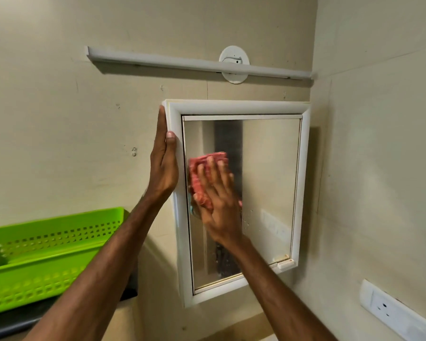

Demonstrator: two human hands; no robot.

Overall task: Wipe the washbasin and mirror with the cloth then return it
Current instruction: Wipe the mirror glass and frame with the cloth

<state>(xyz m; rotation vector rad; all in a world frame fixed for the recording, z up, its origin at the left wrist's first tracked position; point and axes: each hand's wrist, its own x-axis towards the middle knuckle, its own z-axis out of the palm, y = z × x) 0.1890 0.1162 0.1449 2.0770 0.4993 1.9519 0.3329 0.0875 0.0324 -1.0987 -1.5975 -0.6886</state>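
Observation:
A mirror (268, 183) in a white frame (304, 183) hangs on the beige wall. My right hand (218, 200) lies flat with spread fingers on a pink-red cloth (198, 178), pressing it against the left part of the glass. My left hand (164, 158) rests with straight fingers along the frame's left outer edge, thumb on the frame's front. Water drops and smears show on the lower glass. The washbasin is out of view.
A green perforated plastic basket (42, 257) stands on a dark surface at the lower left. A white tube light (194, 64) runs along the wall above the mirror. A white socket plate (394, 313) sits on the right wall, low down.

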